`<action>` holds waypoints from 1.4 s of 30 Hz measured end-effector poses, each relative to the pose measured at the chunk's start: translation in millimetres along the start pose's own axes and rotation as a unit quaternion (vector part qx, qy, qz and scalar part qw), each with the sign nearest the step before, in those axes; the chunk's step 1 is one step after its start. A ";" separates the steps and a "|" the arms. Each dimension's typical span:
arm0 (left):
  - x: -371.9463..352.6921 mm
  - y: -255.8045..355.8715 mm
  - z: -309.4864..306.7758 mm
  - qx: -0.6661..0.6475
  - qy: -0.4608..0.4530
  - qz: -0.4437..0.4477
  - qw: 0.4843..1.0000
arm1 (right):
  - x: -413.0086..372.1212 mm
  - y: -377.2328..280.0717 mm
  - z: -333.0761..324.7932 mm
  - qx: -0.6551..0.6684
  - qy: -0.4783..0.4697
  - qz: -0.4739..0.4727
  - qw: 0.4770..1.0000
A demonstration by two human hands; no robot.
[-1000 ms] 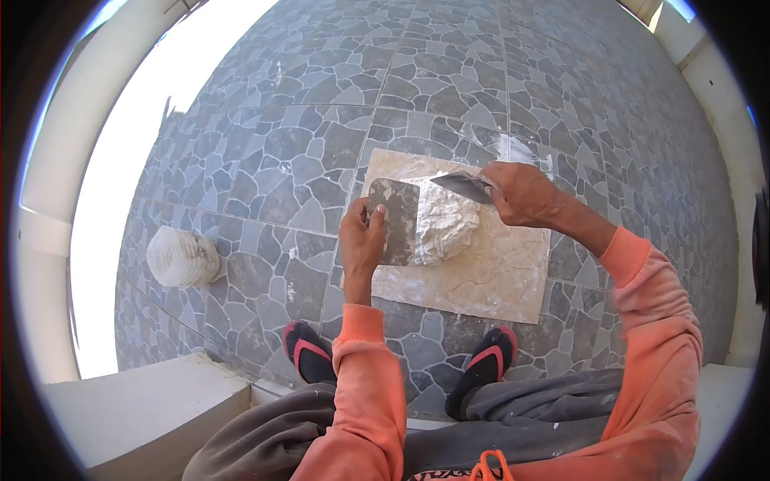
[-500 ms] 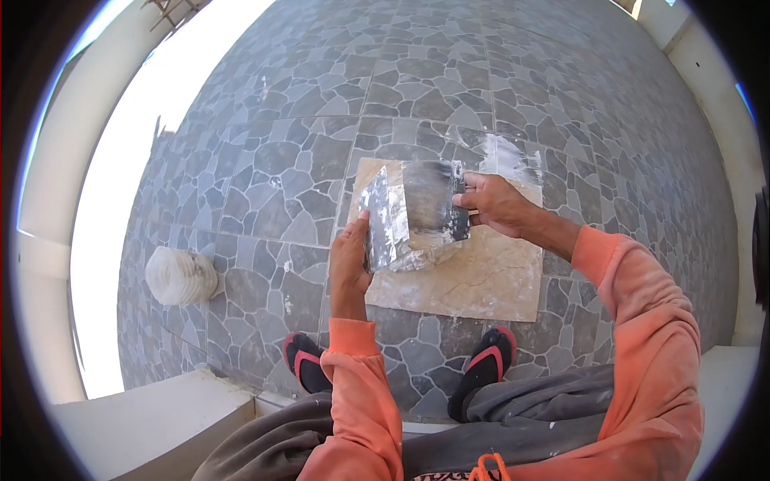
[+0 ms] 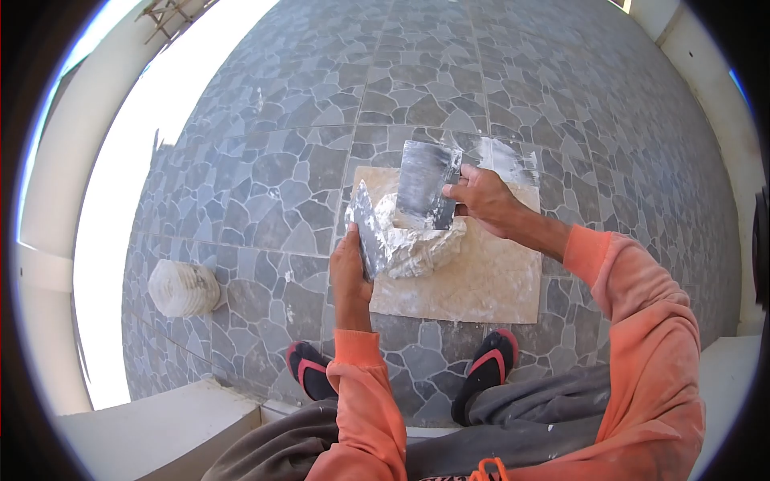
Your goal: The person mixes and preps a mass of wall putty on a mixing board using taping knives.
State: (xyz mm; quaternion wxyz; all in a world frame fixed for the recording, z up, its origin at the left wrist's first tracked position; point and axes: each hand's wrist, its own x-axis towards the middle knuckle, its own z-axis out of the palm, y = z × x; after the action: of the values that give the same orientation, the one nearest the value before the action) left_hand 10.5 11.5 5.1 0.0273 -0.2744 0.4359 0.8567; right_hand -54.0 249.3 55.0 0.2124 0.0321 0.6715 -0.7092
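Gripping with both hands, one flat scraper in each. With left hand (image 3: 350, 268), pinching a tilted scraper (image 3: 367, 232) by its near left edge, thumb on the face, rest of the fingers mostly hidden. Held steeply on edge right beside the left flank of a white putty mound (image 3: 425, 255); can't tell if touching. With right hand (image 3: 488, 199), clamping a broad scraper (image 3: 423, 180) by its dark right edge, thumb on top. Face turned up to the camera, smeared white, held over the far part of the mound; again can't confirm contact.

Re the putty: heaped in one rough lump on a beige stone-look slab (image 3: 489, 284), flat on the stone-patterned floor (image 3: 281, 208). Expect soft, sticky, fairly dense, likely to hold shape. Better scooped on a blade than pinched in fingers.

Re the scrapers: probably light, thin, a bit springy, maybe slick where coated. Best held by the back edge, well away from the working edge.

Containers: just one to report, a ribbed whitish plastic container (image 3: 183, 289) on the floor to the left, well apart from the slab. Can't make out contents or lid. No tub around the putty, only slab underneath.
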 end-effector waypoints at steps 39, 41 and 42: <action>-9.0 -10.7 17.1 0.442 0.074 0.368 0.815 | -6.0 -20.1 -13.0 -0.301 0.078 -0.042 0.950; -8.6 -6.8 14.1 0.423 0.061 0.361 0.829 | -4.0 -19.4 -20.1 -0.306 0.078 -0.037 0.948; -7.3 -5.5 12.9 0.419 0.056 0.364 0.830 | -3.4 -19.5 -20.7 -0.317 0.071 -0.043 0.945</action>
State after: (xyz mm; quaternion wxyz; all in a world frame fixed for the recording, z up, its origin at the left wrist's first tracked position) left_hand 12.5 26.1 10.7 -0.1987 -0.1053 0.8222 0.5229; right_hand -62.5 270.3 72.4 0.1331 -0.0156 0.8755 -0.4643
